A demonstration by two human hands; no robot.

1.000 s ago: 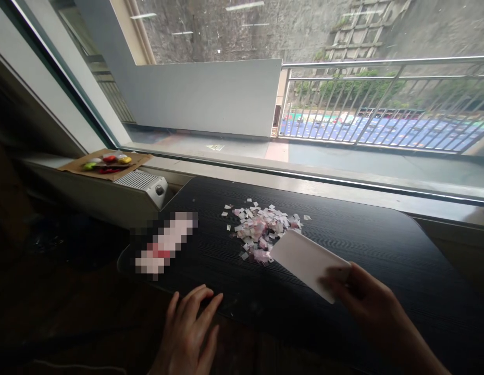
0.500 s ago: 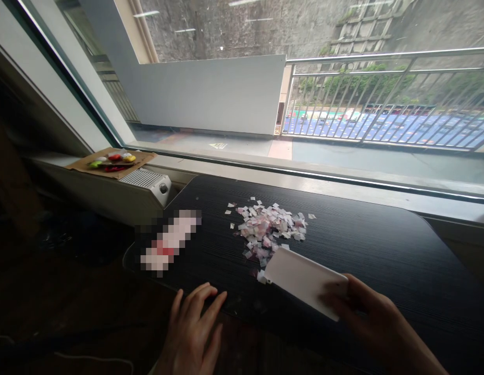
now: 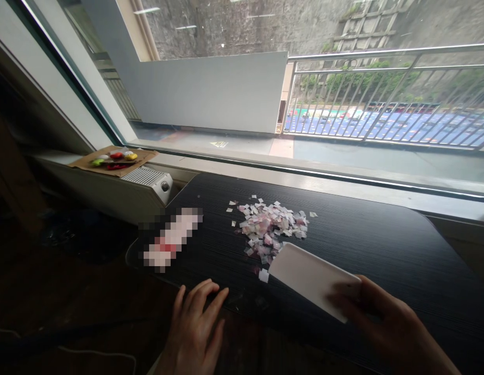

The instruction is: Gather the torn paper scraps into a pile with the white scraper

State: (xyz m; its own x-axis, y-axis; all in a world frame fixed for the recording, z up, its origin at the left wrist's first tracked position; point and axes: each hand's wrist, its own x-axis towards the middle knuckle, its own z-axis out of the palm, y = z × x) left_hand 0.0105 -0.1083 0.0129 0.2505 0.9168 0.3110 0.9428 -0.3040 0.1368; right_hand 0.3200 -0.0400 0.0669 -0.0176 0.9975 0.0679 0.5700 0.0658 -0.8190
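My right hand (image 3: 382, 317) grips the near right end of a flat white rectangular piece (image 3: 310, 278), smooth and with rounded corners. I cannot tell exactly what kind of thing it is. Its far left end reaches the lower edge of a pile of small pale and pinkish square scraps (image 3: 271, 224). Beside that end lies a single white scrap (image 3: 263, 275). At the table's near edge my left hand (image 3: 200, 317) rests with fingers stretched out and apart, holding nothing. Both lie over a black wood-grain table (image 3: 355, 224).
A pixelated pale and red item (image 3: 173, 239) lies at the table's left end. On the sill, brown paper (image 3: 79, 162) carries several colourful objects. A white vented box (image 3: 150, 181) stands close by. Behind runs a large window with a railing (image 3: 382, 99) outside.
My right hand has drawn the white piece slightly to the right, leaving a gap to the single scrap at its corner. The left hand stays nearly still.
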